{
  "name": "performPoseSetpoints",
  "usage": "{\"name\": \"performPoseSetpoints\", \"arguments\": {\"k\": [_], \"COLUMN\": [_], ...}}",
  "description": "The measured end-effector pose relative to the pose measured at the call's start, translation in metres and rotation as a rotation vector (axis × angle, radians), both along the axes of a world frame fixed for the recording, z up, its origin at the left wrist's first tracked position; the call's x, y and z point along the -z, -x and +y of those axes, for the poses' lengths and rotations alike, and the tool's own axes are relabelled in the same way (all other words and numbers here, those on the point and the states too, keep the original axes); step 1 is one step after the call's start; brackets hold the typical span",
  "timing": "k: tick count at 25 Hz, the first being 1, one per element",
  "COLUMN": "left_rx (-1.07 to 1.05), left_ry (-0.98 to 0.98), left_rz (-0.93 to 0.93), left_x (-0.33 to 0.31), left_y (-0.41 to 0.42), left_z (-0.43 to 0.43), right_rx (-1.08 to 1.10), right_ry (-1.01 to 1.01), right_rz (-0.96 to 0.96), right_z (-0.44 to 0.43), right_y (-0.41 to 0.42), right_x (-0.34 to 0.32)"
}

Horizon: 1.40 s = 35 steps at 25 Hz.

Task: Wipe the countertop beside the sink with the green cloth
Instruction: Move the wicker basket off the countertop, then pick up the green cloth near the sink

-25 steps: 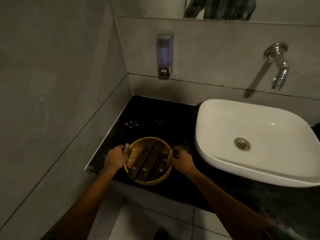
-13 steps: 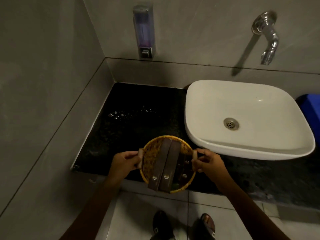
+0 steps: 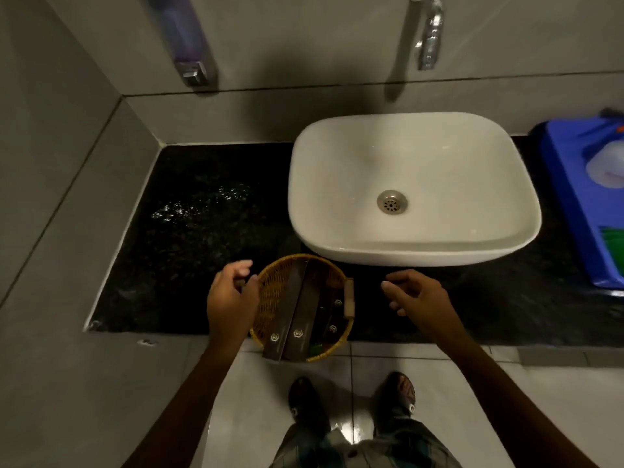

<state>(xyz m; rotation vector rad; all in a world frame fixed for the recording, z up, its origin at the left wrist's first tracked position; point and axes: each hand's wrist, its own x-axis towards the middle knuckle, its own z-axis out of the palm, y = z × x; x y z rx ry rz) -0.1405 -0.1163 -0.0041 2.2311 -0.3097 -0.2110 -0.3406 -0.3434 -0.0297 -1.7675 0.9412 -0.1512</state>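
The black stone countertop (image 3: 182, 265) lies left of the white sink (image 3: 337, 184), with water drops (image 3: 202, 204) shining on it. A green cloth (image 3: 614, 246) shows at the far right edge, lying in a blue tray (image 3: 570, 184). A round wicker basket (image 3: 270, 298) holding dark flat packets sits at the counter's front edge, partly overhanging it. My left hand (image 3: 231, 298) hovers at the basket's left handle with fingers apart. Off to the right of the basket's right handle, my right hand (image 3: 415, 295) is open and touches nothing.
A soap dispenser (image 3: 190, 45) and a chrome tap (image 3: 429, 35) are fixed to the back wall. A grey tiled wall closes the counter's left side. A white bottle (image 3: 606, 167) lies in the blue tray. My shoes (image 3: 307, 403) stand on the pale floor tiles.
Both hands gripped the basket's handles and carried it right and toward the front edge. Now the right hand has let go and pulled away, and the left hand's fingers have loosened.
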Motion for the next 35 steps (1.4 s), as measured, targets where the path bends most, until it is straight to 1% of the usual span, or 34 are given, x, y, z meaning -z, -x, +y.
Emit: {"name": "performPoseSetpoints", "arguments": {"k": [2,4,5,7,9,10,11,13,14,15,16,18,20,21,22,23,24,25,27,29,30,31,32,34,35], "left_rx": [0.049,0.157,0.248,0.479,0.699,0.806,0.917,1.131,1.232,1.33,1.416,1.546,1.632,1.658,1.665,1.648,1.612,1.553,1.397,1.236,1.131,1.006,0.889,0.72,0.678], "left_ry": [0.055,0.082,0.129,0.226,0.234,0.223,0.218,0.205,0.161,0.063,-0.078,-0.359,-0.605,-0.71,-0.778,-0.789,-0.748,-0.652,-0.334,-0.003,0.112,0.171,0.181,0.213,0.295], "left_rz": [-0.051,-0.102,-0.158,-0.255,-0.316,-0.338,-0.362,-0.434,-0.474,-0.503,-0.525,-0.546,-0.511,-0.478,-0.448,-0.423,-0.402,-0.389,-0.316,-0.134,-0.024,0.086,0.202,0.464,0.601], "left_x": [-0.019,-0.029,-0.032,-0.037,-0.04,-0.04,-0.037,-0.024,-0.014,-0.005,0.004,0.015,0.023,0.026,0.027,0.027,0.026,0.023,0.014,0.0,-0.009,-0.018,-0.029,-0.051,-0.061], "left_y": [0.025,0.056,0.074,0.12,0.166,0.189,0.214,0.253,0.271,0.286,0.3,0.318,0.326,0.329,0.329,0.328,0.325,0.318,0.294,0.261,0.244,0.225,0.207,0.169,0.148], "left_z": [-0.06,-0.129,-0.163,-0.236,-0.301,-0.329,-0.356,-0.398,-0.417,-0.433,-0.45,-0.479,-0.502,-0.511,-0.517,-0.521,-0.522,-0.52,-0.507,-0.486,-0.473,-0.458,-0.445,-0.416,-0.397], "right_rx": [0.058,0.173,0.234,0.389,0.536,0.58,0.596,0.523,0.468,0.417,0.376,0.332,0.322,0.331,0.353,0.386,0.438,0.509,0.662,0.756,0.776,0.772,0.74,0.591,0.501], "right_ry": [0.014,0.035,0.075,0.215,0.35,0.371,0.363,0.319,0.304,0.291,0.276,0.218,0.136,0.078,0.033,0.018,0.026,0.036,0.068,0.094,0.078,0.046,-0.012,-0.188,-0.268], "right_rz": [-0.087,-0.154,-0.171,-0.116,0.053,0.16,0.282,0.554,0.674,0.777,0.845,0.916,0.943,0.918,0.854,0.763,0.668,0.583,0.443,0.263,0.133,-0.015,-0.171,-0.465,-0.557], "right_z": [-0.044,-0.095,-0.121,-0.179,-0.238,-0.265,-0.291,-0.326,-0.338,-0.348,-0.357,-0.372,-0.385,-0.389,-0.392,-0.393,-0.392,-0.388,-0.375,-0.358,-0.347,-0.333,-0.316,-0.277,-0.255], "right_y": [0.033,0.07,0.089,0.137,0.182,0.202,0.222,0.246,0.253,0.256,0.258,0.256,0.254,0.253,0.252,0.25,0.249,0.247,0.24,0.228,0.219,0.205,0.19,0.148,0.125], "right_x": [-0.011,-0.025,-0.03,-0.034,-0.033,-0.032,-0.031,-0.024,-0.019,-0.012,-0.004,0.006,0.008,0.009,0.01,0.011,0.011,0.009,-0.004,-0.022,-0.033,-0.046,-0.06,-0.087,-0.097]}}
